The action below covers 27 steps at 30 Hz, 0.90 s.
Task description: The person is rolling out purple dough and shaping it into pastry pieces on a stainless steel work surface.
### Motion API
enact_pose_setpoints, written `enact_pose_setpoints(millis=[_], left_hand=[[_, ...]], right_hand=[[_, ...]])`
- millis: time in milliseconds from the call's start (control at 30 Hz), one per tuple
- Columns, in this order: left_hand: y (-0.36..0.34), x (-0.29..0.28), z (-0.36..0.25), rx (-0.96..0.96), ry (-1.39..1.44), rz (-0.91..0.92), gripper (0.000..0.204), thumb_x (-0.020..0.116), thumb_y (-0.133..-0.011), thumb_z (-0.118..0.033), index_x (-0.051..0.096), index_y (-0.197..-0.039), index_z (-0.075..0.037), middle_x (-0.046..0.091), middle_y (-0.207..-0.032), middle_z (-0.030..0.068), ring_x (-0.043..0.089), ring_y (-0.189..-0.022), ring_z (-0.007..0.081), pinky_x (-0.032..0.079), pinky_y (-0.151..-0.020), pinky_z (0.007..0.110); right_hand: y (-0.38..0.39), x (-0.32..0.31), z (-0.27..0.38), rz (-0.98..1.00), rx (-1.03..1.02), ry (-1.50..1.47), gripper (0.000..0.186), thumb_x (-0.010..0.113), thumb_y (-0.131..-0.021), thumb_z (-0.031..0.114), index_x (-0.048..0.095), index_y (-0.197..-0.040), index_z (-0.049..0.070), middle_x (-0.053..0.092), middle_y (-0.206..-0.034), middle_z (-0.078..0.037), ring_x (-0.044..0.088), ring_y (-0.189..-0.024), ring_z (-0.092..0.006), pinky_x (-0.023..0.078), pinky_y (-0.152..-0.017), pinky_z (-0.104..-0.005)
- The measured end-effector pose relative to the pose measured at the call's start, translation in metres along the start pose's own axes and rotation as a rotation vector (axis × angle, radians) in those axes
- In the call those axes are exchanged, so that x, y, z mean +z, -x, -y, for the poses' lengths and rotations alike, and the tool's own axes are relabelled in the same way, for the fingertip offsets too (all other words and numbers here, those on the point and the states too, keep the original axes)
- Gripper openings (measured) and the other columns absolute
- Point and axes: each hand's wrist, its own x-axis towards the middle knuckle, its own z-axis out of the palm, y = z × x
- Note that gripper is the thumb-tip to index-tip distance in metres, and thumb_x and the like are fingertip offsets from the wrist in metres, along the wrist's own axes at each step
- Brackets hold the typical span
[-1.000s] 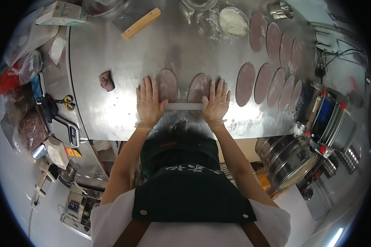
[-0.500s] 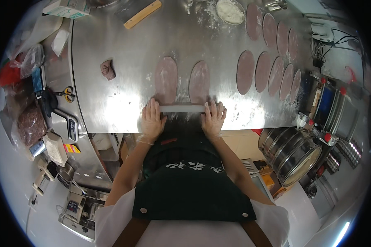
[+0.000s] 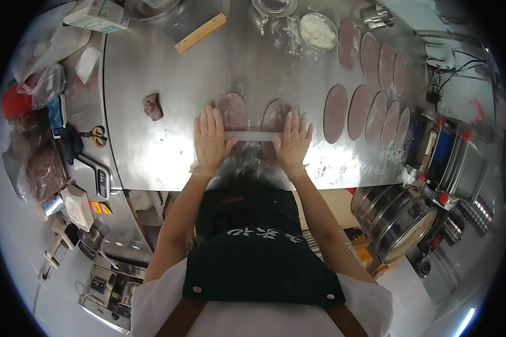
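Note:
A white rolling pin (image 3: 252,136) lies crosswise over two flat mauve dough ovals, the left oval (image 3: 231,111) and the right oval (image 3: 275,117). My left hand (image 3: 210,137), in a thin clear glove, rests flat on the pin's left end with the fingers stretched out. At the other end, my right hand (image 3: 293,143) presses with its open palm, fingers spread. The near ends of both ovals reach out below the pin. A small lump of mauve dough (image 3: 152,106) sits off to the left.
Finished-looking dough ovals (image 3: 335,114) stand in two rows at the right. Farther off are a bowl of white flour (image 3: 318,31), a wooden-handled scraper (image 3: 201,32) and metal cutters (image 3: 376,17). Scissors (image 3: 98,136) and a digital scale (image 3: 94,176) lie left; sieves (image 3: 391,222) stand right.
The rolling pin has moved away from me over the two ovals, from near the table's front edge. My hands went with it, and their fingers have straightened from a curled hold to flat.

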Motion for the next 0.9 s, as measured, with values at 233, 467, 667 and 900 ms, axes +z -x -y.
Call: enact_pose_setpoints(millis=[233, 467, 667, 900], left_hand=[[-0.107, -0.028, 0.007, 0.11, -0.066, -0.218, 0.086, 0.056, -0.094, -0.05, 0.03, -0.151, 0.009, 0.024, -0.159, 0.0327, 0.022, -0.148, 0.0488, 0.02, -0.118, 0.062], [-0.132, -0.028, 0.019, 0.097, 0.086, -0.434, 0.074, 0.056, -0.098, -0.035, 0.031, -0.15, 0.01, 0.03, -0.156, 0.0325, 0.024, -0.146, 0.0504, 0.02, -0.118, 0.062], [-0.045, -0.001, -0.004, 0.074, 0.048, -0.086, 0.089, 0.063, -0.09, -0.039, 0.023, -0.153, 0.01, 0.026, -0.159, 0.0318, 0.024, -0.149, 0.0473, 0.019, -0.119, 0.06], [-0.114, -0.024, 0.001, 0.125, -0.029, -0.096, 0.087, 0.06, -0.091, -0.045, 0.028, -0.153, 0.008, 0.027, -0.16, 0.0278, 0.025, -0.149, 0.0445, 0.023, -0.118, 0.06]], right_hand=[[-0.1, -0.003, -0.013, -0.273, 0.067, 0.098, 0.076, 0.058, -0.094, 0.044, 0.039, -0.149, -0.005, 0.035, -0.157, -0.027, 0.031, -0.145, -0.0475, 0.024, -0.116, -0.0635], [-0.136, -0.008, -0.024, -0.362, 0.082, -0.001, 0.072, 0.06, -0.095, 0.037, 0.04, -0.147, -0.007, 0.035, -0.156, -0.027, 0.031, -0.145, -0.0464, 0.025, -0.117, -0.0606], [-0.067, 0.009, -0.016, -0.151, 0.083, 0.179, 0.067, 0.053, -0.097, 0.038, 0.044, -0.146, -0.006, 0.035, -0.157, -0.026, 0.031, -0.145, -0.0462, 0.024, -0.117, -0.0612], [-0.124, -0.001, -0.019, -0.236, 0.157, 0.139, 0.065, 0.052, -0.098, 0.041, 0.046, -0.146, -0.003, 0.036, -0.158, -0.024, 0.031, -0.146, -0.0465, 0.025, -0.117, -0.062]])
